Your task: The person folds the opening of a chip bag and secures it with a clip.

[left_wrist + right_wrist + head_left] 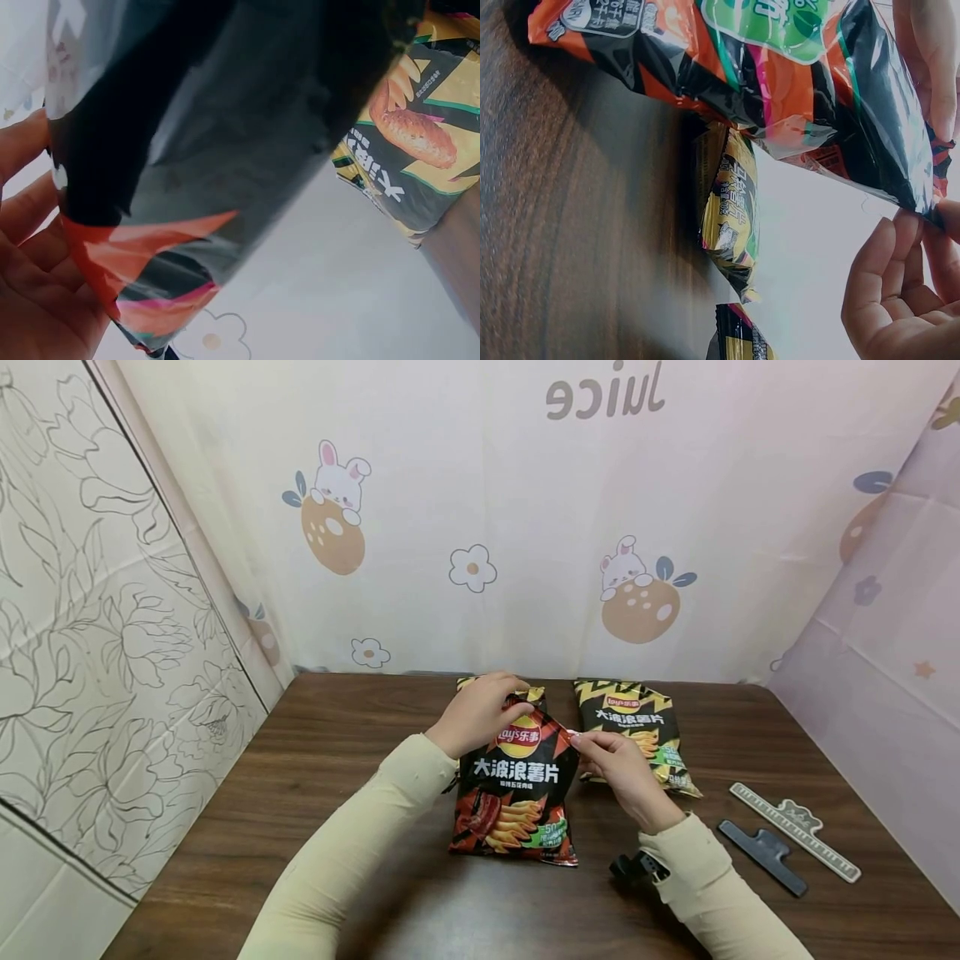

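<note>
Upright on the table stands a red-and-black chip bag [517, 793], its front facing the head camera. The left hand [483, 710] holds its top edge, thumb on the front and fingers over the back. Pinched between thumb and fingertips of the right hand [618, 768] is the bag's upper right corner; the right wrist view shows this right hand [900, 292] at the corner too. Dark foil of the bag [225, 180] fills much of the left wrist view. Whether the top is torn cannot be made out.
A yellow-and-black chip bag [630, 718] leans at the back right. Another yellow bag [538, 693] is mostly hidden behind the held one. On the right lie a white sealing clip [795, 827] and a dark grey clip [763, 856]. A patterned curtain [480, 485] backs the table.
</note>
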Tool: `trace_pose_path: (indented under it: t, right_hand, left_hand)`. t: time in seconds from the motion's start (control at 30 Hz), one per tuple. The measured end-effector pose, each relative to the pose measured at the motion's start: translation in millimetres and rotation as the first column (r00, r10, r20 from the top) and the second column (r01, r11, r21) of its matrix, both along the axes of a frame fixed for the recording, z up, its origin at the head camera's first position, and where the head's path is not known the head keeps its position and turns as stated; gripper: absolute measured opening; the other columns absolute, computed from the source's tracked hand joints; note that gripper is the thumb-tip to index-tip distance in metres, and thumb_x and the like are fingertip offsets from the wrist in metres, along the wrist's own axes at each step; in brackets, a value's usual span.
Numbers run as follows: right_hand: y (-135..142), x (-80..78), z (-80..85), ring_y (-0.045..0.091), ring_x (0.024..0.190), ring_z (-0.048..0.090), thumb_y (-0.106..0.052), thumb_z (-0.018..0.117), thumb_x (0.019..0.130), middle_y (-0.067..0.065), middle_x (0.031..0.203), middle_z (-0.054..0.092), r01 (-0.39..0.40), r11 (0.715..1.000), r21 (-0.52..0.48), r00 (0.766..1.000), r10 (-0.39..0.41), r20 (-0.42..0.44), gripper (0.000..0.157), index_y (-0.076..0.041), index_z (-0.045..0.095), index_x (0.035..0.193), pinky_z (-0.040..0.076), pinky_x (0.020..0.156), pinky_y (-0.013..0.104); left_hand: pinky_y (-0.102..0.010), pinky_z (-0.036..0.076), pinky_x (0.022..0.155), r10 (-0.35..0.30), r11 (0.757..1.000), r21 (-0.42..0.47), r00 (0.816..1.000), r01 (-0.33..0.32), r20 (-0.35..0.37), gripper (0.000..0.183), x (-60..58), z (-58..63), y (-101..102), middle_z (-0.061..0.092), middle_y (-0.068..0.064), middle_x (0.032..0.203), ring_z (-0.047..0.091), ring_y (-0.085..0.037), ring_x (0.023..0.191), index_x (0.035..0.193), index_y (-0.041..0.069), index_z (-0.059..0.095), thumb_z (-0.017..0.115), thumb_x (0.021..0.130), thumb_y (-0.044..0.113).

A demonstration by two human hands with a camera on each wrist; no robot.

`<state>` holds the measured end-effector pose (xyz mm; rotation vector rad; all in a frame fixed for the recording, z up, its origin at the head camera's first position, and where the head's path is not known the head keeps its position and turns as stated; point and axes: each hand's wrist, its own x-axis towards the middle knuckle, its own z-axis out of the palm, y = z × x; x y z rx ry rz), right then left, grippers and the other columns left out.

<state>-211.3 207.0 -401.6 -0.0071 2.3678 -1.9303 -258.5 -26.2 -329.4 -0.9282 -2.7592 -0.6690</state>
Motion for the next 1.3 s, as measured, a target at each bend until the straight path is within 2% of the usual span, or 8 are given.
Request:
trace_pose_path:
  t: [0.17,0.33,0.63,0.9,1.3]
  right_hand:
    - [0.3,0.2,-0.4,0.007,0.084,0.064,-0.034,0.061,0.098,-0.009,0.096,0.064,-0.008,1.0,0.009,1.0,0.008,-0.004,0.043,0.005,0.066,0.117,0.055,0.083,0.033]
    - [2.1,0.8,0.4,0.008,0.083,0.064,-0.034,0.061,0.098,-0.006,0.098,0.062,-0.013,1.0,0.02,1.0,0.013,-0.016,0.046,0.007,0.065,0.118,0.056,0.083,0.035]
    - [4.3,1.5,1.3,0.009,0.084,0.065,-0.036,0.061,0.097,0.0,0.104,0.06,-0.04,0.999,0.018,0.999,0.04,-0.021,0.049,0.007,0.064,0.12,0.056,0.085,0.04]
    - [6.5,1.8,1.9,0.009,0.085,0.065,-0.035,0.064,0.096,-0.005,0.096,0.066,-0.06,0.997,0.04,0.998,0.06,0.007,0.044,0.003,0.065,0.117,0.055,0.087,0.042]
    - [5.5,-1.0,2.9,0.014,0.084,0.063,-0.034,0.064,0.096,-0.003,0.094,0.065,-0.061,0.996,0.069,0.998,0.061,0.004,0.041,0.003,0.067,0.113,0.055,0.085,0.042]
  left_hand:
    - [-0.035,0.05,0.097,0.0,0.999,-0.033,1.0,0.0,-0.008,0.033,-3.4,-0.6,2.3,0.07,-0.002,0.118,0.064,-0.017,0.11,0.117,0.012,0.071,0.061,0.097,0.036]
    - [-0.033,0.052,0.091,-0.031,0.997,-0.07,0.999,0.029,-0.024,0.029,-6.6,0.7,4.4,0.072,-0.001,0.109,0.065,-0.015,0.1,0.111,0.013,0.072,0.059,0.098,0.036]
    - [-0.03,0.051,0.078,-0.038,0.998,-0.049,0.999,0.037,-0.016,0.024,-9.8,1.5,6.8,0.07,0.002,0.094,0.062,-0.011,0.085,0.103,0.015,0.071,0.057,0.099,0.035]
    - [-0.029,0.049,0.073,-0.038,0.999,-0.025,0.999,0.038,0.02,0.024,-9.2,-0.7,6.9,0.067,0.003,0.089,0.059,-0.01,0.078,0.1,0.015,0.069,0.056,0.1,0.035]
    - [-0.027,0.047,0.07,-0.026,0.999,0.021,0.998,0.025,0.051,0.025,-8.2,0.0,3.6,0.066,0.002,0.086,0.057,-0.01,0.074,0.095,0.015,0.068,0.057,0.099,0.036]
